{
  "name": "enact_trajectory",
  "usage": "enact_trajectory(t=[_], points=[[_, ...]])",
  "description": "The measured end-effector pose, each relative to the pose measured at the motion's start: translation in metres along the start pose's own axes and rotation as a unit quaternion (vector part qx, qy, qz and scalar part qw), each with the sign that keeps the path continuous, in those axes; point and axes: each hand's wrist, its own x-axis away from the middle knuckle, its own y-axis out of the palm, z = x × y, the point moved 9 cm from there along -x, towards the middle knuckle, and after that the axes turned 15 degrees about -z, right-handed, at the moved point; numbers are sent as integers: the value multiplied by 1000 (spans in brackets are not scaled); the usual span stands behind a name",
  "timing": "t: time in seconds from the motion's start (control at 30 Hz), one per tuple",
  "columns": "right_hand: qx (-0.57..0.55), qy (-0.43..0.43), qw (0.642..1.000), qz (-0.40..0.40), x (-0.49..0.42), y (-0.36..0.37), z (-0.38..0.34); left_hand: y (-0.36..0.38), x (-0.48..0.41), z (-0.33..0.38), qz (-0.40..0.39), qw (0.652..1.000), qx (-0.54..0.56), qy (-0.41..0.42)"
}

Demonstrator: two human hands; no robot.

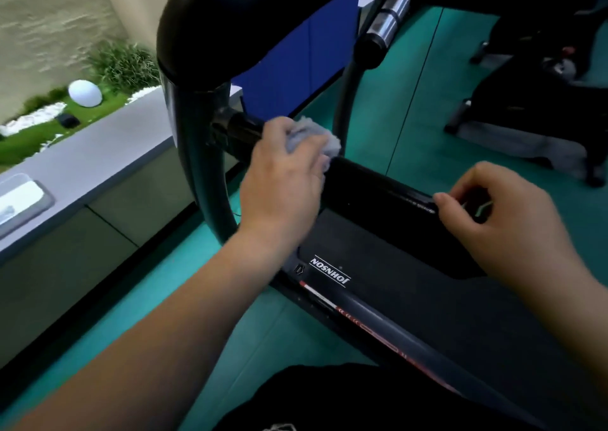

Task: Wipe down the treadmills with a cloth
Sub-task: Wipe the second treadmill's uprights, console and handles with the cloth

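Both hands are on the front end of the black treadmill (424, 318) in my head view. My left hand (279, 180) grips a crumpled grey cloth (324, 141), fingers wrapped around the wad, and holds it against the treadmill where the glossy black motor hood (371, 190) meets the short black crossbar (243, 126) coming off the left upright post (197, 167). The cloth touches the hood's left end and bulges out past my knuckles. My right hand (506, 220) is further along the same hood, to the right. Its fingers are curled over the hood's far edge and the thumb lies along the near ridge, so it grips the hood. A small pale glint shows under those fingers, and I cannot tell what it is.

Just below the hood lies the dark running belt (388, 253), with white JOHNSON lettering (330, 271) beside the left side rail (362, 318), which carries red markings. The treadmill stands on a teal rubber floor (411, 111). A blue panel (296, 58) shows behind the uprights, and a chrome cylinder (390, 14) sits above and to the right. To the left runs a grey ledge (98, 154), and beyond it are grass and a white round garden lamp (85, 92). Another dark exercise machine (526, 101) stands at the right, well apart from my hands.
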Motion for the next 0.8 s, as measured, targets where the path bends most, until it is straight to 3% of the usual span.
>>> enact_trajectory(t=[0.07,0.27,0.37,0.5,0.57,0.7,0.8], points=[[-8,10,1000,4,1,1,1,0,2,-2,-2,1000,6,26],[-24,8,1000,3,1,2,1,-19,-29,-86,69,989,53,-119],[-40,4,999,-2,1,3,2,-2,0,-52,132,978,124,-106],[-48,3,999,-1,-1,3,3,34,58,30,132,977,167,-26],[-49,4,999,-4,-1,3,5,39,61,30,149,974,169,-28],[-49,6,998,-43,-4,4,7,23,32,-26,208,952,188,-127],[-36,0,997,-68,-6,4,5,18,22,-74,262,904,250,-226]])
